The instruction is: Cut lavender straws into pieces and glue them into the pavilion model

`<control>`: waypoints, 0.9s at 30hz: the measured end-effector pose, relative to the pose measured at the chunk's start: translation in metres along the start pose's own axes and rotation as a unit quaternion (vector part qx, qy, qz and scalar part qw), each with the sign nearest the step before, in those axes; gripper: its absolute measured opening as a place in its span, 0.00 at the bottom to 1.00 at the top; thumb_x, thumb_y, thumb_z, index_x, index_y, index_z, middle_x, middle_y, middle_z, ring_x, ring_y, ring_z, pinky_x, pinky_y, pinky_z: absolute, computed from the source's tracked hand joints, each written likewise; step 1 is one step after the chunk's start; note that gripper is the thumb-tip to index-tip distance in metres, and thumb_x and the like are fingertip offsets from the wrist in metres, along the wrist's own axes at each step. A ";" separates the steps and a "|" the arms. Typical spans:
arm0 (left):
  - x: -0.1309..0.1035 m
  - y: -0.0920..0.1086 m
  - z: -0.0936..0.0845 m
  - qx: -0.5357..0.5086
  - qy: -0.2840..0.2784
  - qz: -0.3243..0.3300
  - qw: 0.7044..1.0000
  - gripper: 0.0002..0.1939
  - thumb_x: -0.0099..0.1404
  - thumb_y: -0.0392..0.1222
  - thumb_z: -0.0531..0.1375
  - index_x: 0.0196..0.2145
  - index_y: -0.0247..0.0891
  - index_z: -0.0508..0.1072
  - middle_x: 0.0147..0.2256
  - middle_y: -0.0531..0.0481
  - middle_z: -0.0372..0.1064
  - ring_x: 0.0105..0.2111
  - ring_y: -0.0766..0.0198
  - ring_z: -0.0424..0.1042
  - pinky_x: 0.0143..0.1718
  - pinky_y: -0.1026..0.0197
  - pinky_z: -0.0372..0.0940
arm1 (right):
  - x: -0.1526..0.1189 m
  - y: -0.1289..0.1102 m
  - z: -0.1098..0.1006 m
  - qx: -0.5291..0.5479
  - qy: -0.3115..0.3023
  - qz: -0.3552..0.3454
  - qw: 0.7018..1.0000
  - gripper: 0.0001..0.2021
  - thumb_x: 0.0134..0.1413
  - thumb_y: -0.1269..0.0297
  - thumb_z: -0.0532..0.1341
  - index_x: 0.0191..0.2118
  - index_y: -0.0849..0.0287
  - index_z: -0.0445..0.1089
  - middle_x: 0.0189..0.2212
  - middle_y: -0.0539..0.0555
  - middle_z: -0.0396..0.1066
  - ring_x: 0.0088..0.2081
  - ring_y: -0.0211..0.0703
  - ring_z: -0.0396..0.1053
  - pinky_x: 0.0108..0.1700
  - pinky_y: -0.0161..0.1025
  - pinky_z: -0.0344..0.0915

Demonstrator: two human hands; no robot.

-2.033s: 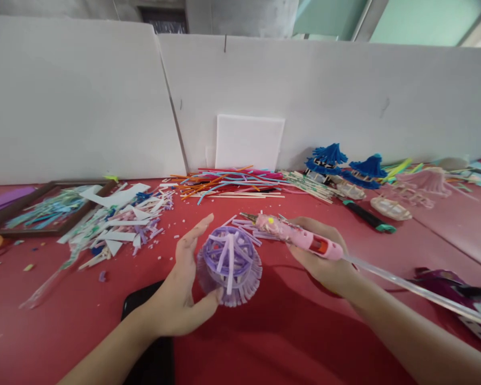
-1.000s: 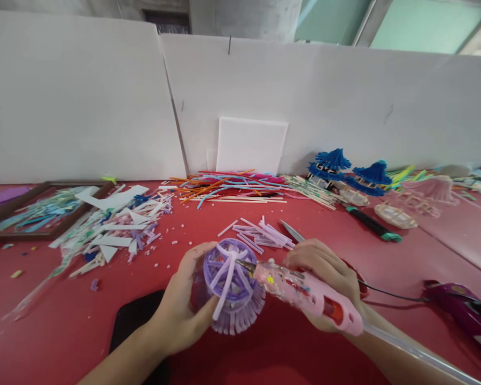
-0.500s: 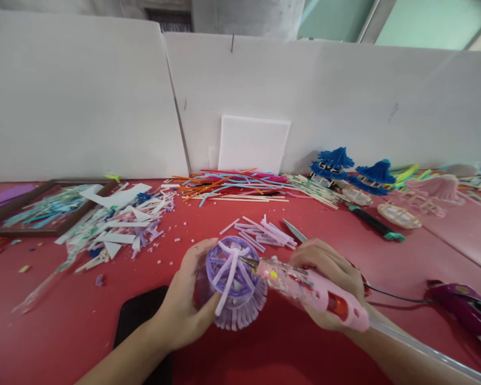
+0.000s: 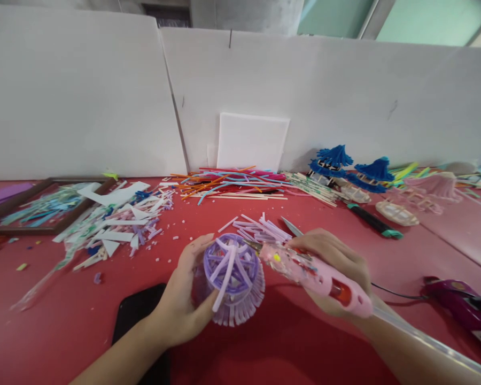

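Observation:
My left hand (image 4: pixel 190 297) is wrapped round a purple pipe-cleaner model (image 4: pixel 233 278), round, with a ring on top, crossing strips over it and a fringed skirt below. One longer lilac strip sticks out toward me, close to my left thumb. In my right hand (image 4: pixel 334 262) is a pink hot glue gun (image 4: pixel 316 278), its metal nozzle by the ring's right rim; whether it touches I cannot tell. A clear glue stick (image 4: pixel 425 342) runs out of its back end. Cut lilac pipe-cleaner pieces (image 4: pixel 260 229) lie just behind the model, beside a pointed metal blade (image 4: pixel 292 226).
A black phone (image 4: pixel 138 315) lies by my left forearm. Paper and pipe-cleaner scraps (image 4: pixel 116 219) and a brown frame (image 4: pixel 44 232) are at left. Coloured pipe cleaners (image 4: pixel 232 184) lie at the back. Blue-roofed models (image 4: pixel 332 160), a black-green cutter (image 4: pixel 374 220) and a magenta tool (image 4: pixel 460 305) are at right.
The glue gun's nozzle has drawn back from the middle of the crossing strips to the ring's right edge. My left hand still holds the model in nearly the same place.

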State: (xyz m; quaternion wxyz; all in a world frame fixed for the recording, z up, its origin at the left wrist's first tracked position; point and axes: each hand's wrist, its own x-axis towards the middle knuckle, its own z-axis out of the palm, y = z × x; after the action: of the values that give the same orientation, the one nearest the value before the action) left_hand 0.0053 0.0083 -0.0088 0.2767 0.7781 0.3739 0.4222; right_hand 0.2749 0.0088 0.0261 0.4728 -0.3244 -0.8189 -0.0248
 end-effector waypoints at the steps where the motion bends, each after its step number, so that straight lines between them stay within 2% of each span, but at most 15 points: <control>1: -0.001 0.000 0.000 0.005 -0.004 0.007 1.000 0.35 0.61 0.37 0.58 0.62 0.48 0.47 0.57 0.39 0.54 0.58 0.48 0.62 0.58 0.42 0.61 | 0.000 0.001 -0.004 0.005 -0.004 -0.008 1.000 0.09 0.54 0.67 0.60 0.41 0.62 0.69 0.31 0.57 0.74 0.31 0.44 0.72 0.33 0.40 0.70; 5: -0.003 -0.003 0.000 0.015 0.003 0.021 1.000 0.34 0.61 0.35 0.57 0.62 0.46 0.49 0.58 0.39 0.54 0.58 0.50 0.61 0.58 0.45 0.61 | -0.001 0.008 -0.017 0.016 -0.059 -0.052 0.997 0.07 0.62 0.65 0.56 0.42 0.60 0.69 0.31 0.57 0.76 0.34 0.44 0.74 0.37 0.40 0.71; 9: -0.002 -0.002 0.000 0.020 0.019 0.026 0.999 0.34 0.61 0.35 0.58 0.61 0.46 0.50 0.57 0.41 0.56 0.57 0.53 0.64 0.57 0.50 0.63 | -0.007 0.015 -0.020 0.013 -0.059 -0.089 0.994 0.12 0.67 0.65 0.49 0.39 0.60 0.68 0.30 0.58 0.76 0.32 0.43 0.74 0.38 0.40 0.71; 16: 0.000 0.000 0.000 0.030 0.026 0.018 0.999 0.33 0.60 0.35 0.58 0.60 0.43 0.51 0.54 0.41 0.61 0.53 0.52 0.67 0.53 0.51 0.66 | -0.014 0.021 -0.017 -0.007 -0.044 -0.095 0.995 0.08 0.64 0.68 0.51 0.37 0.59 0.67 0.28 0.55 0.73 0.30 0.42 0.71 0.36 0.42 0.71; 27: -0.001 -0.002 -0.001 0.026 0.022 0.002 0.999 0.32 0.60 0.37 0.58 0.59 0.45 0.51 0.52 0.41 0.59 0.52 0.50 0.66 0.52 0.46 0.65 | -0.001 0.011 -0.019 -0.025 -0.062 -0.100 0.993 0.11 0.65 0.67 0.50 0.34 0.59 0.67 0.24 0.54 0.72 0.29 0.43 0.70 0.34 0.42 0.70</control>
State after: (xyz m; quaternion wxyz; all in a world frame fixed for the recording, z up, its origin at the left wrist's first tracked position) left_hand 0.0033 0.0085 -0.0105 0.2475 0.7759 0.3891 0.4304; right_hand 0.2957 0.0104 0.0334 0.4074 -0.2533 -0.8744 -0.0726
